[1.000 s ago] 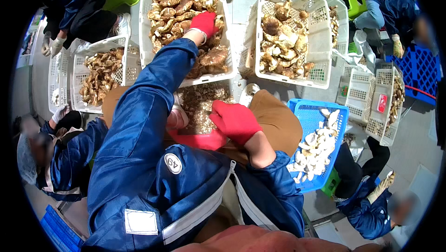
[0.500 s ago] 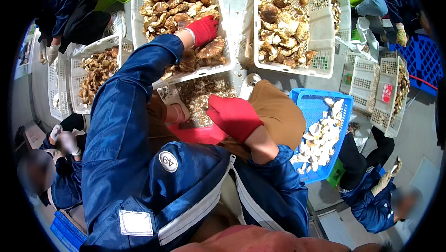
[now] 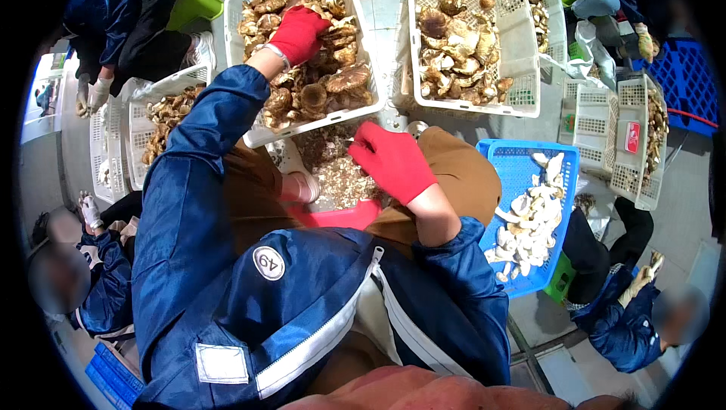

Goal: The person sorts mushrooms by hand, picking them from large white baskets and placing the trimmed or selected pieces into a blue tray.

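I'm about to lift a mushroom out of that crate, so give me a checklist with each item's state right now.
1. Left hand on the mushrooms in the white crate: ok.
2. Left hand closed on one mushroom: cannot tell, the glove hides the grip.
3. Right hand free over the lap: cannot tell, a thin tool may be at its fingertips.
4. Red tray of trimmings under the right hand: ok.
5. Blue basket with pale cut pieces beside the right knee: ok, not full.
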Action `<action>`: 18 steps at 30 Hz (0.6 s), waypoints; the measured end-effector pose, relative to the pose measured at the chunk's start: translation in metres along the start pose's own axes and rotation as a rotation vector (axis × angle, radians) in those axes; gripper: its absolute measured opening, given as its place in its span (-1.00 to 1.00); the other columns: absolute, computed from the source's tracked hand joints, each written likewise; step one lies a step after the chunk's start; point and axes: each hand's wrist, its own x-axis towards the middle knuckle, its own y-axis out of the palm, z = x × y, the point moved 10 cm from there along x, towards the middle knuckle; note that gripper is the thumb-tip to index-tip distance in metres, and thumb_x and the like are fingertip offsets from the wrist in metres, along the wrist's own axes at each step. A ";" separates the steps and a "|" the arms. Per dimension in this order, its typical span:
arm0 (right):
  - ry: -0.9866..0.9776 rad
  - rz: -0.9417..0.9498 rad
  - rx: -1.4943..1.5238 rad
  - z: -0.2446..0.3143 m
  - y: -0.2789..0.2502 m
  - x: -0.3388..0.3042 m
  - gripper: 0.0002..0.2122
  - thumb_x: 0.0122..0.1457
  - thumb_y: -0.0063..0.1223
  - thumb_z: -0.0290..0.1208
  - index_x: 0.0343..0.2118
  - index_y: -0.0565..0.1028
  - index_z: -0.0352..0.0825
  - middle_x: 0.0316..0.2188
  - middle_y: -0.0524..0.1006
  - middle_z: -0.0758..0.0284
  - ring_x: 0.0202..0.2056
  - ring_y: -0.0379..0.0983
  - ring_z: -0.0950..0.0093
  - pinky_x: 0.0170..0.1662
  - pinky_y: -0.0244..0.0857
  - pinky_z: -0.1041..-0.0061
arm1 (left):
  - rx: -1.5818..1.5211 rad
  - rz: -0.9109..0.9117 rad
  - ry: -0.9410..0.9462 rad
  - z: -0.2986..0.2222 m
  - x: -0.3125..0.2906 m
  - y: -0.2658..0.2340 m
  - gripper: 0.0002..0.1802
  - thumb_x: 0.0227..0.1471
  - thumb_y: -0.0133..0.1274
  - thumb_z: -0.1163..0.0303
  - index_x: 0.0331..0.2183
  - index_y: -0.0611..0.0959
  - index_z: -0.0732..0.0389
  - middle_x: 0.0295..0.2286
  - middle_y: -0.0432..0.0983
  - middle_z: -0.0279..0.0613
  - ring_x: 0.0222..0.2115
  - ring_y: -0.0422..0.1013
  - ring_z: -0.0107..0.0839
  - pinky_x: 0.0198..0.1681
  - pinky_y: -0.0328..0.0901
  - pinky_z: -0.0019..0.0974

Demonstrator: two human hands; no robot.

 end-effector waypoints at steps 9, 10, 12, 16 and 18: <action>-0.108 -0.307 0.145 0.016 -0.024 0.000 -0.82 0.15 0.17 -0.34 -0.32 0.52 -0.36 -0.56 0.58 0.29 -0.53 0.52 0.59 -0.42 0.36 0.55 | -1.143 0.035 -0.362 -0.045 -0.121 -0.059 -0.32 -0.04 0.15 0.29 0.14 0.43 0.26 -0.03 0.50 -0.02 -0.06 0.42 -0.38 0.01 0.32 -0.31; -0.098 -0.311 0.114 0.024 -0.024 -0.002 -0.82 0.14 0.15 -0.31 -0.33 0.50 -0.34 -0.51 0.57 0.20 -0.44 0.52 0.34 -0.37 0.37 0.43 | -1.112 0.000 -0.311 -0.063 -0.132 -0.078 -0.33 -0.03 0.15 0.29 0.13 0.44 0.26 -0.02 0.48 -0.01 -0.03 0.40 -0.36 0.05 0.29 -0.30; -0.090 -0.311 0.063 0.041 -0.024 -0.011 -0.81 0.14 0.13 -0.28 -0.35 0.49 -0.31 -0.44 0.55 0.12 -0.35 0.50 0.09 -0.31 0.37 0.30 | -1.246 0.043 -0.441 -0.094 -0.154 -0.089 -0.31 -0.03 0.21 0.24 0.12 0.45 0.27 -0.02 0.48 -0.05 -0.06 0.42 -0.35 0.04 0.30 -0.29; -0.169 -0.310 0.064 0.049 -0.006 -0.025 -0.80 0.14 0.14 -0.26 -0.34 0.51 -0.31 -0.42 0.56 0.13 -0.38 0.52 0.17 -0.32 0.37 0.36 | -1.062 -0.117 -0.430 -0.117 -0.188 -0.112 -0.36 -0.05 0.25 0.18 0.03 0.52 0.32 -0.12 0.54 0.10 -0.11 0.49 -0.17 -0.04 0.34 -0.23; -0.096 -0.277 0.248 0.041 0.005 -0.031 -0.78 0.14 0.16 -0.24 -0.34 0.53 -0.31 -0.44 0.56 0.14 -0.41 0.53 0.22 -0.33 0.37 0.38 | -0.993 -0.178 -0.424 -0.124 -0.200 -0.127 -0.39 -0.09 0.25 0.18 -0.02 0.56 0.31 -0.20 0.57 0.13 -0.17 0.51 -0.09 -0.09 0.36 -0.20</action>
